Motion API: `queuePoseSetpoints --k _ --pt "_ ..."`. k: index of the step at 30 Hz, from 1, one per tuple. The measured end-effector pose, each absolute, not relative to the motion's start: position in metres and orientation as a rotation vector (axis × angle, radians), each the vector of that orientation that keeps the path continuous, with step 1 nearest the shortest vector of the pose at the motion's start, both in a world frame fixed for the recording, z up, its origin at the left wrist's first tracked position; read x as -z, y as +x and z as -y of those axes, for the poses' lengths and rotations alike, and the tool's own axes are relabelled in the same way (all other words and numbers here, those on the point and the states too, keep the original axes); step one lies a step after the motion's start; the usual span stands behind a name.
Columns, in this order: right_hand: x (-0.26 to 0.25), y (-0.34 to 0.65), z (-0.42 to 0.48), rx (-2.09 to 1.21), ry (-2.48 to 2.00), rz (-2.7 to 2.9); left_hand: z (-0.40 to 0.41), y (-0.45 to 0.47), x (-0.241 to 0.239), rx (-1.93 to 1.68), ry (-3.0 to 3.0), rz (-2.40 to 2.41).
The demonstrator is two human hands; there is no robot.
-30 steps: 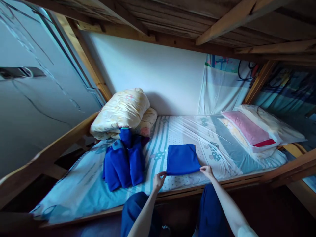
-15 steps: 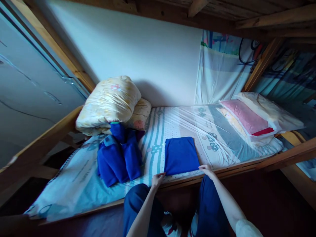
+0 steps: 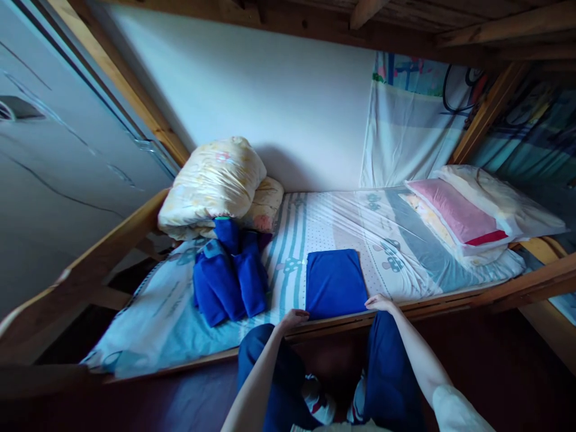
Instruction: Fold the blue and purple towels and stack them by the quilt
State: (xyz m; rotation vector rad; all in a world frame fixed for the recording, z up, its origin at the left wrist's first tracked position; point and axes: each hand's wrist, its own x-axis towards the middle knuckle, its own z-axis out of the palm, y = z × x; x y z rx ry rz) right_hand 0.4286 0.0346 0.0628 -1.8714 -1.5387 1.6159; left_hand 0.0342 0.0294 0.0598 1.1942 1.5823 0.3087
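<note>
A folded blue cloth (image 3: 336,283) lies flat, roughly square, at the bed's front edge. At its near left corner, my left hand (image 3: 293,319) has its fingertips closed on the edge, partly hidden by the back of the hand. The fingers of my right hand (image 3: 380,303) pinch the near right corner. To the left, a rumpled heap of blue clothes (image 3: 229,279) rests on the patterned bed sheet (image 3: 288,240), apart from both hands.
A bulky yellow floral quilt (image 3: 216,180) is piled at the bed's left end. Pillows, one pink (image 3: 454,210), lie stacked at the right end. A wooden bed rail (image 3: 526,282) runs along the front right. Bunk beams (image 3: 315,27) hang overhead, and a printed curtain (image 3: 405,132) covers part of the wall.
The view has shifted slightly, so the bed's left side appears farther right. My left hand has turned a little at the cloth's corner. The cloth stays flat in place.
</note>
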Motion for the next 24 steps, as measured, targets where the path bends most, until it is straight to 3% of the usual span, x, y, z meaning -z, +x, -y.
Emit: queuePoseSetpoints --k 12,24 --pt "-0.042 0.425 -0.079 -1.54 -1.786 1.304 -0.112 0.033 -0.055 -0.346 1.054 -1.562" --pt "-0.009 0.401 -0.138 -1.13 -1.788 1.424 -0.179 0.04 -0.027 -0.759 0.824 -1.49"
